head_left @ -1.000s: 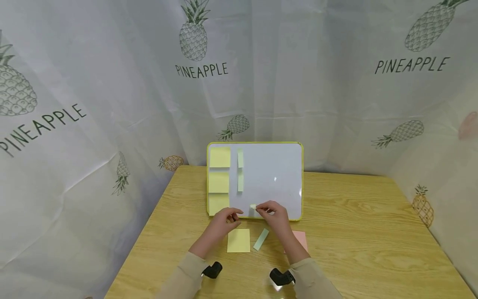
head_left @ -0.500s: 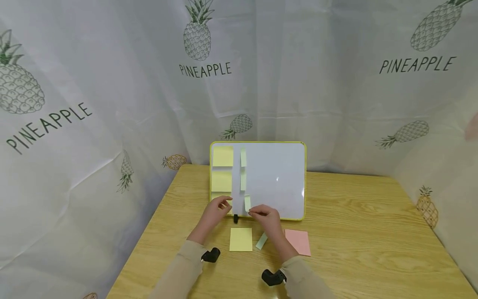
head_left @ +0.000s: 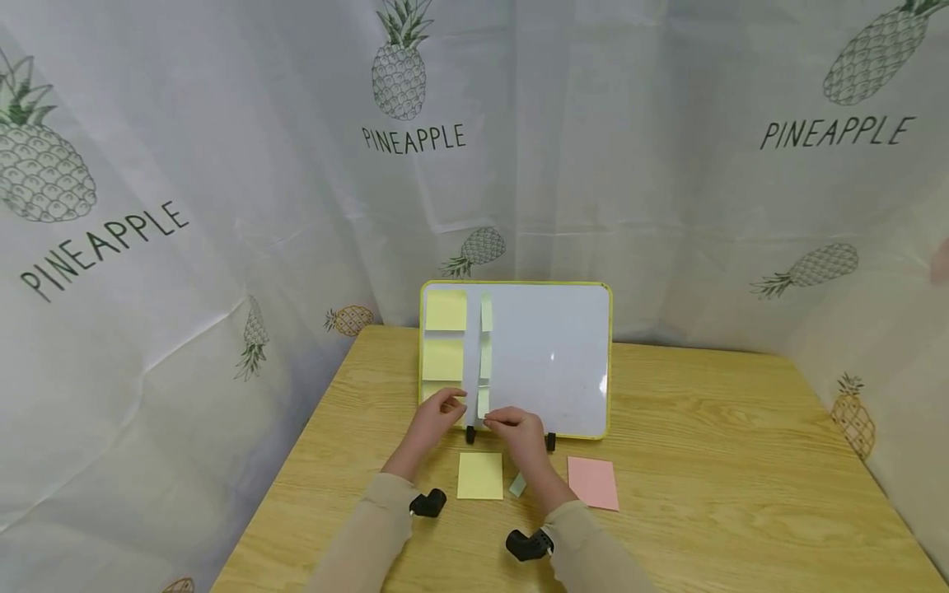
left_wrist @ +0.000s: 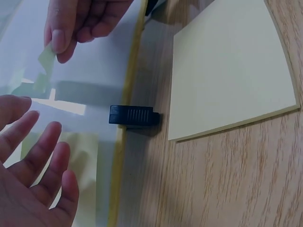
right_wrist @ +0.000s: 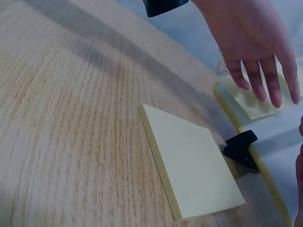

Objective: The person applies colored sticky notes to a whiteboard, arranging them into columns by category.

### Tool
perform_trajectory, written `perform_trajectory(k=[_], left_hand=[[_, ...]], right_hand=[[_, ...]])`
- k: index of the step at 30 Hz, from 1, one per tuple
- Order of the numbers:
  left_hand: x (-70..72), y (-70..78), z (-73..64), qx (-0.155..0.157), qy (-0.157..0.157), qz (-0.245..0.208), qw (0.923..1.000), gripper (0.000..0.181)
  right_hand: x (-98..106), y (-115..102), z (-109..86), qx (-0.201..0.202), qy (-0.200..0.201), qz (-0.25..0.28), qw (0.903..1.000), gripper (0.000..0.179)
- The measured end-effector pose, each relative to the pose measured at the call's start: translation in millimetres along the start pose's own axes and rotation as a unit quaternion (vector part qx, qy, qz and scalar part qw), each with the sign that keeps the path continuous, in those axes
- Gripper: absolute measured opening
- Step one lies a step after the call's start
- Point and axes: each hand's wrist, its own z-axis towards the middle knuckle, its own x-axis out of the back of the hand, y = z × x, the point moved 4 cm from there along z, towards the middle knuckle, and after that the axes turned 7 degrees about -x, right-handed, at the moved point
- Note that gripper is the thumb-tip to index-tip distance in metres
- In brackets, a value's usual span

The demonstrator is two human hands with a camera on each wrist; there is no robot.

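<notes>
My right hand [head_left: 522, 436] pinches the lower end of a small pale green sticky note strip [head_left: 483, 402], low on the whiteboard [head_left: 549, 354]. In the left wrist view its thumb and finger hold the curled end of the strip [left_wrist: 46, 61]. Two more green strips [head_left: 485, 360] hang above in the same column. My left hand [head_left: 437, 416] hovers left of the strip with fingers spread loosely and nothing in them, in front of the lowest yellow sticky note. Two other yellow notes [head_left: 446, 310] are stuck above it. Only fingertips of the right hand show in the right wrist view.
On the wooden table [head_left: 712, 461] before the board lie a yellow sticky note pad [head_left: 480, 476], a green strip pad [head_left: 517, 484] partly behind the right arm, and a pink pad [head_left: 593, 483]. Black feet [head_left: 470, 434] support the board's lower edge. A pineapple-print curtain [head_left: 593, 165] surrounds the table.
My right hand has carried the green strip left, in line with the column above. My left hand has moved up and left, off the board's lower edge. The camera view has shifted slightly.
</notes>
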Motion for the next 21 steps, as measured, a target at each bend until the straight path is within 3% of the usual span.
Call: perform_trajectory(k=[6,11,21], left_hand=[[-5.1,1.4,-0.5,-0.003,-0.009,-0.009,0.9999,0.024],[-10.7,-0.2,0.5,0.021,-0.025,-0.022,0.9992,0.024],[-18.7,1.4,4.2,0.01,-0.046,-0.029,0.9985,0.025]], right_hand=[[-1,4,1.6,-0.001,0.002,-0.016,0.9999,0.013],[-3,8,3.9,-0.007,0.012,-0.052,0.9985,0.009],[-6,10,4.2,0.0,0.018,-0.07,0.9974,0.009]])
